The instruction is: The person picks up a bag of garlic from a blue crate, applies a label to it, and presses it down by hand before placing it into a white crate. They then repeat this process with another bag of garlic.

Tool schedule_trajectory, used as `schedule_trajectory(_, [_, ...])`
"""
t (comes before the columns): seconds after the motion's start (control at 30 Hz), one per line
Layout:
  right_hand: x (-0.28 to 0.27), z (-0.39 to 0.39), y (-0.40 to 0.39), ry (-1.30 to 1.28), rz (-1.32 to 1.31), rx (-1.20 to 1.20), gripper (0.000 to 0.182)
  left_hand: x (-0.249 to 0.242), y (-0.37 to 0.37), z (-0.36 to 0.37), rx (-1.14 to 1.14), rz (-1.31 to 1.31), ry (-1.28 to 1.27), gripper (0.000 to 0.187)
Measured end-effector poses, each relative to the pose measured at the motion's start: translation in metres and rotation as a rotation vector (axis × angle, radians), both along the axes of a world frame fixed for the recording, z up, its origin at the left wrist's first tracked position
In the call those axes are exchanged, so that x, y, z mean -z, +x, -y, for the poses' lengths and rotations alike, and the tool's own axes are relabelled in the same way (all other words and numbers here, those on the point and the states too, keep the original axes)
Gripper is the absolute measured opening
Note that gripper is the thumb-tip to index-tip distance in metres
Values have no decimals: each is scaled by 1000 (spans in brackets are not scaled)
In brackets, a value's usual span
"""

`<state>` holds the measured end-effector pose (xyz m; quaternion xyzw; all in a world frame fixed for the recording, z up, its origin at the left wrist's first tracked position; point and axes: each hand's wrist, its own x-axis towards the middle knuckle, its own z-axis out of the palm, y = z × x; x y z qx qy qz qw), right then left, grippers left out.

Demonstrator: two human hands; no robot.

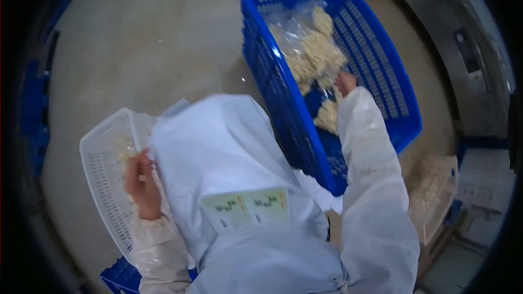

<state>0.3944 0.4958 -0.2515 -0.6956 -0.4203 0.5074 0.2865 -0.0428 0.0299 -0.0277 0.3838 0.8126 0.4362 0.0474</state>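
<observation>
My right hand [346, 83] reaches into a tall blue crate [332, 171], its fingers closed on the edge of a clear plastic bag of pale, crumbly pieces [327, 115]. More clear bags with the same pale pieces [318, 49] lie heaped toward the crate's far end. On the other side, my left hand [143, 185] is over a white slatted basket [101, 185], fingers curled in beside my apron. What they pinch, if anything, is too blurred to tell. Some clear plastic with yellowish bits [124, 147] shows in the white basket near those fingertips.
Two pale green printed labels [245, 208] lie on the front of my white apron [218, 136]. Part of another blue crate [121, 276] shows beneath the white basket. At right are a clear tub of pale pieces [433, 190] and a metal machine [457, 38].
</observation>
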Motion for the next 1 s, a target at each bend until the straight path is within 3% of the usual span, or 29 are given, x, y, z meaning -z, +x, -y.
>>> schedule_trajectory(0.17, [101,-28,-19,-247,-597,-67,85,0,21,-31,-29,-39,65,8])
schedule_trajectory(0.27, [143,-66,-19,-335,-341,199,77,-14,25,-37,-18,-85,38,10])
schedule_trajectory(0.3, [179,-91,-11,-301,-498,256,66,-15,24,-40,-16,-78,13,10])
schedule_trajectory(0.37, [193,-108,-21,-293,-673,298,55,-15,27,-38,-37,-53,-1,10])
schedule_trajectory(0.43, [129,-87,-36,-340,-708,261,53,-15,29,-38,-44,-40,1,10])
schedule_trajectory(0.53, [87,-76,-51,-387,-871,611,52,-17,30,-39,-39,-56,11,10])
schedule_trajectory(0.7, [63,-63,-61,-202,-1082,399,32,-20,31,-37,-25,-42,30,9])
schedule_trajectory(0.9, [-36,-22,-67,-151,-993,372,20,-25,25,-22,44,-8,40,12])
schedule_trajectory(1.0, [-87,6,-52,-68,-1012,222,22,-25,19,-15,26,208,204,15])
